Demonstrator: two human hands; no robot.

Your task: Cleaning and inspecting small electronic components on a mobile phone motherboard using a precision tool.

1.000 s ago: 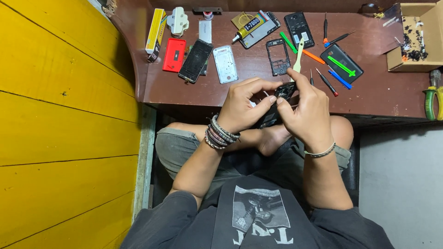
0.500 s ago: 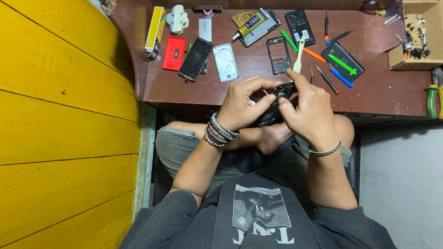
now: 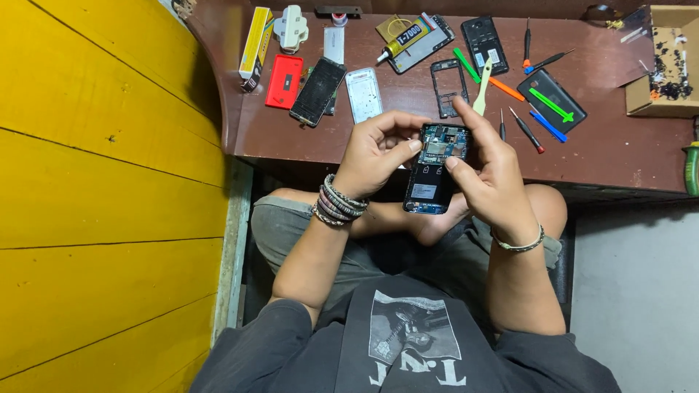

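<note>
Head view | opened phone point(image 3: 435, 169) between both hands | left fingers point(image 3: 399, 149) and right fingers point(image 3: 466, 116) seemingly clamped on it

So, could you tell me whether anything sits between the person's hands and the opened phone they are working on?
Nothing visible does. The left hand and the right hand both grip the opened phone directly, circuit side up, above the lap. The tools and phone parts lie apart on the brown table beyond it.

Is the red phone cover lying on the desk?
Yes, the red cover lies flat on the desk, beside a black phone.
</note>
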